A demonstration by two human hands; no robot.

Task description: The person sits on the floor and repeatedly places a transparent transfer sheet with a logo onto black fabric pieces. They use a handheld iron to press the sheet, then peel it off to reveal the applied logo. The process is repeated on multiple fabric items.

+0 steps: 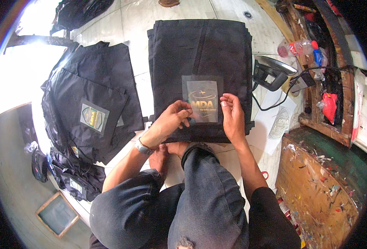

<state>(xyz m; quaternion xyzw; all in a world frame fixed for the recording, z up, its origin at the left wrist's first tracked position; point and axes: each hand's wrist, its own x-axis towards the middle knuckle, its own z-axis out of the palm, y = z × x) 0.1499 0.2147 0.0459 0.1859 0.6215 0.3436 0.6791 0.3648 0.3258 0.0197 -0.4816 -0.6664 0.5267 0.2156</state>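
A neat stack of folded black cloth pieces point(171, 54) lies on the tiled floor in front of me. On its near part rests a clear transfer film point(203, 89) with a gold and white printed emblem. My left hand point(173, 120), with a watch at the wrist, has its fingers curled together at the film's left edge, apparently pinching it. Its fingertips cover part of that edge. Beside the film's right edge my right hand point(233, 118) is raised over the cloth, thumb and fingers slightly apart, holding nothing.
An iron point(270, 72) with a black cord stands right of the stack, near a printed paper sheet point(276, 120). A plastic bottle point(297, 48) lies by a wooden shelf point(328, 128). At left is a loose pile of black cloth point(96, 79) bearing similar films. A stained wooden board point(312, 191) borders the lower right.
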